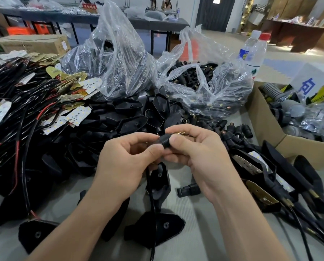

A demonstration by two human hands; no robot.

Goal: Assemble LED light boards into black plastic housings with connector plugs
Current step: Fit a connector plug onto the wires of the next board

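Counter (195, 234): grey, littered with stock.
Wire pile (16, 113), far left: black and red leads with white boards (76, 115) at their ends.
Bags (116, 59): two, clear; the right one held spare plugs (191, 74).
Carton (270, 134), right edge: open, holding mixed parts.
Housings (131, 119): a black heap at centre, beyond the hands; several more lay near the forearms.
Finished units (259, 172), right: boards seated in shells, leads trailing.
Left hand (125, 162): fingers (153, 147) curled narrow, thumb and forefinger pinching the plug's left end.
Right hand (200, 157): fingers (178, 141) likewise narrow, pinching the plug's right side.
Single housing (160, 185): hung just under the hands, long axis near upright.
Cable (154, 213): black, ran from the hands down toward the person, past that housing.
Plug (164, 141): ribbed and black, held between both hands' fingertips above the counter. Its long axis ran roughly left to right, brass tip toward the right hand and away from the person. Both hands touched it, neither nearer. Judged: the single housing lay directly below the fingers, so seating the plug would call for a downward move along the cable.
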